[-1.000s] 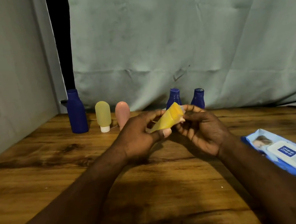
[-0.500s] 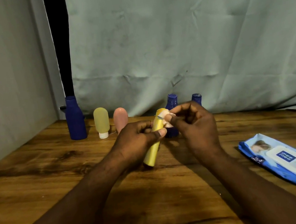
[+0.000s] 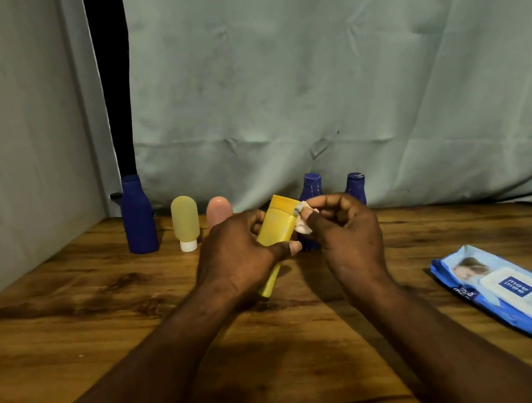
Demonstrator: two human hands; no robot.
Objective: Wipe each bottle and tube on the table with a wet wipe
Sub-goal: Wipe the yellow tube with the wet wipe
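- Our left hand point(image 3: 242, 256) grips a yellow tube point(image 3: 275, 227), tilted, over the tabletop point(image 3: 70, 334).
- Our right hand point(image 3: 345, 234) pinches a small wet wipe point(image 3: 303, 228) against the tube's upper side.
- At the back stand a tall blue bottle point(image 3: 138, 217), a pale yellow bottle point(image 3: 186, 225) and a pink bottle point(image 3: 219, 208).
- Our hands partly hide the pink bottle, a middle blue bottle point(image 3: 312, 185) and a far blue bottle point(image 3: 355, 186).
- To the right lies a blue wipes pack point(image 3: 520, 298) labelled "mee mee".

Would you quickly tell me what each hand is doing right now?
Left hand: grips the yellow tube.
Right hand: pinches the wipe.
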